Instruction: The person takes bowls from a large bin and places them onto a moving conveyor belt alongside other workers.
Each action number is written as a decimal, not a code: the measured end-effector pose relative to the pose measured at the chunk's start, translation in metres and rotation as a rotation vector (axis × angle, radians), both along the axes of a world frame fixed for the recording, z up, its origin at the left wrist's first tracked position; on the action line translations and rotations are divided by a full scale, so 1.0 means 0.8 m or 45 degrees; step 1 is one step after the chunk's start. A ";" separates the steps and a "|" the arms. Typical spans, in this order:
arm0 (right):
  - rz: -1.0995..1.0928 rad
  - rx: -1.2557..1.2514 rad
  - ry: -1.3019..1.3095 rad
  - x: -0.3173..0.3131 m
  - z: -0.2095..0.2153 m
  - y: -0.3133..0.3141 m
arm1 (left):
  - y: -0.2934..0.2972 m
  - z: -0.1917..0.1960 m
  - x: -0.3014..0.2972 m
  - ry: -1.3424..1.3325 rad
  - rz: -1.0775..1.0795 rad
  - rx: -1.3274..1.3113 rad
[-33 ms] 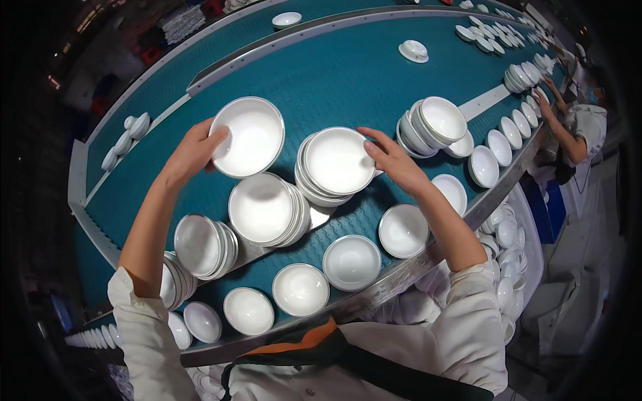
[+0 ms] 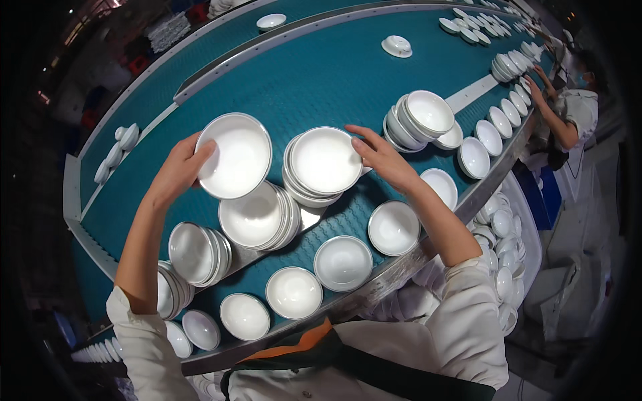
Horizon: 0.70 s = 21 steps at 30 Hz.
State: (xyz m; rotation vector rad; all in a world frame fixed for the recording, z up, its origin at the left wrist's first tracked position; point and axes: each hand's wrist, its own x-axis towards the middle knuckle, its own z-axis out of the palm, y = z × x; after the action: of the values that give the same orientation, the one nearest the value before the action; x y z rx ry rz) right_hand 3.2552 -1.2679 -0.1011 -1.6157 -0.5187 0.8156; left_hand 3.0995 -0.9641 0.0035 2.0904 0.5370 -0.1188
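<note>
My left hand (image 2: 179, 167) grips a white bowl (image 2: 235, 157) by its left rim, thumb inside and fingers behind it. This bowl is tilted and partly covers the top of a bowl stack (image 2: 253, 217). To the right, another stack of white bowls (image 2: 326, 160) leans beside it. My right hand (image 2: 386, 164) is at that stack's right rim, fingers apart; the thumb tip overlaps the top bowl's edge. Both stacks rest along a metal strip (image 2: 311, 217) above the teal conveyor belt.
More bowl stacks stand left (image 2: 194, 252) and right (image 2: 428, 113). Single bowls (image 2: 294, 293) line the near metal edge (image 2: 374, 294). An upturned bowl (image 2: 397, 46) lies on the far belt. A co-worker's hand (image 2: 533, 90) reaches over bowls at right. A bin of bowls (image 2: 528, 250) sits below.
The bowl in my left hand has come down toward the stack beneath it. My right thumb has drawn back toward the rim of its stack. The whole view has shifted slightly.
</note>
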 end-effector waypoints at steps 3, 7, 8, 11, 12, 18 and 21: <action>-0.088 0.121 0.007 -0.008 -0.007 0.002 | -0.023 -0.015 -0.039 -0.150 -0.257 0.451; -0.200 0.124 -0.148 -0.015 -0.017 -0.026 | -0.046 -0.024 -0.047 -0.015 -0.301 0.858; -0.229 0.097 -0.251 -0.012 -0.022 -0.042 | -0.048 -0.021 -0.047 -0.013 -0.305 0.864; -0.480 -0.154 -0.569 0.006 -0.011 -0.094 | -0.046 -0.017 -0.056 -0.038 -0.324 0.846; -0.659 -0.316 -0.823 0.020 -0.013 -0.116 | -0.046 -0.016 -0.057 -0.057 -0.337 0.836; -0.370 -1.337 -1.452 0.109 -0.082 -0.178 | -0.045 -0.021 -0.070 -0.222 -0.293 0.957; -0.346 -1.392 -1.389 0.134 -0.086 -0.168 | -0.056 -0.007 -0.078 -0.300 -0.167 1.067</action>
State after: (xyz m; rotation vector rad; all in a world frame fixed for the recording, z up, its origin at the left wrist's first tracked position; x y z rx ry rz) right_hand 3.3624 -1.4023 -0.1698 -3.0623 -0.5924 -0.1722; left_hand 3.0367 -1.0088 -0.0020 2.9013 0.3252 0.3322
